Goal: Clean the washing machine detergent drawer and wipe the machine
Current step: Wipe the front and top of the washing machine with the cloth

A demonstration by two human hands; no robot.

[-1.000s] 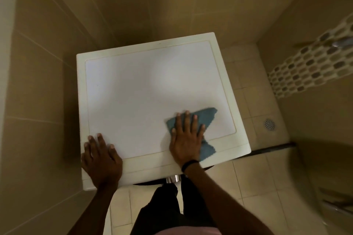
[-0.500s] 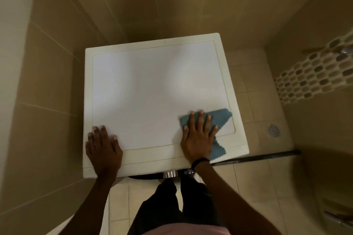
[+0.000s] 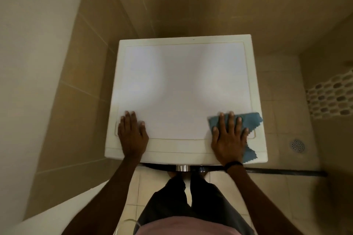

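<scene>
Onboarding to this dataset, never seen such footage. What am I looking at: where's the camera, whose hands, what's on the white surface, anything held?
No robot here: a person works with bare hands. Every picture comes from one wide-angle camera worn on their head, looking forward and down, so the arms enter from the bottom edge. The white slab is the top of the washing machine, which stands in a tiled corner. The left hand lies flat on its near left part, holding nothing. The right hand presses a blue cloth flat against the near right corner with straight fingers; the cloth is pressed, not gripped. A floor drain sits in the floor to the right of the machine. The detergent drawer is not in view.
</scene>
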